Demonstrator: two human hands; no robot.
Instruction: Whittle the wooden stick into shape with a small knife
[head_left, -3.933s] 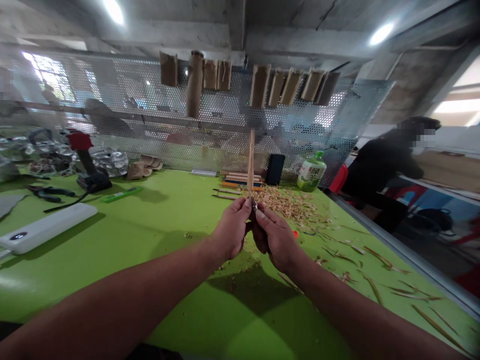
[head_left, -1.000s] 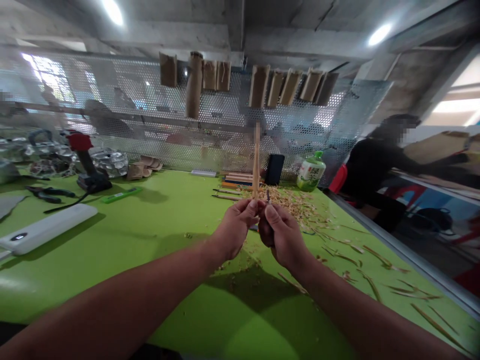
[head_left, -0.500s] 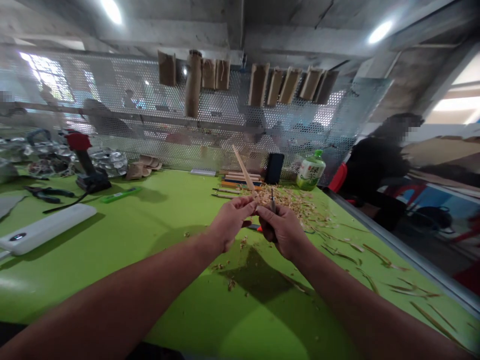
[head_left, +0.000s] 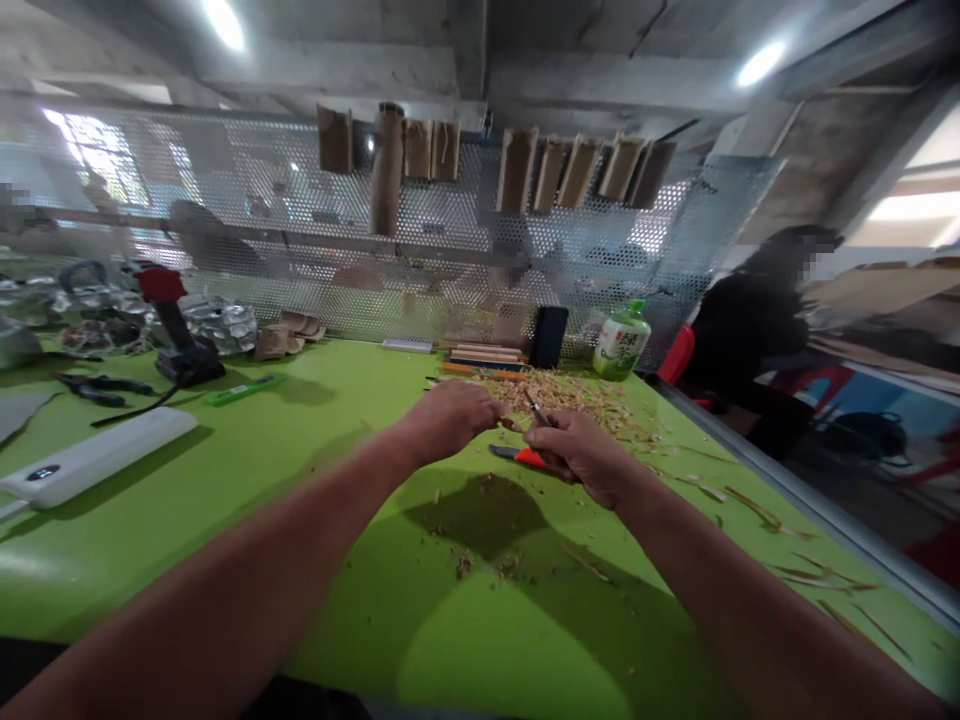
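My left hand (head_left: 450, 412) reaches forward over the green table (head_left: 315, 480) with its fingers curled, at the near edge of a pile of wood shavings (head_left: 570, 395). What it grips is hidden. My right hand (head_left: 579, 452) is closed round a small carving knife (head_left: 537, 409), whose thin blade points up and away. An orange-handled tool (head_left: 525, 456) lies on the table between my hands. No wooden stick stands up above them.
Flat wooden sticks (head_left: 484, 357), a dark phone (head_left: 551, 338) and a green bottle (head_left: 622, 342) stand by the perforated screen (head_left: 247, 230). At left are a white power bank (head_left: 94, 455), pliers (head_left: 97, 385) and a red-topped tool (head_left: 169, 320). A person in black (head_left: 742, 330) sits beyond the right edge.
The upright wooden stick tilted left, then dropped out of sight. Both hands lowered and moved forward towards the shavings; the left one reached furthest. The right kept hold of the knife.
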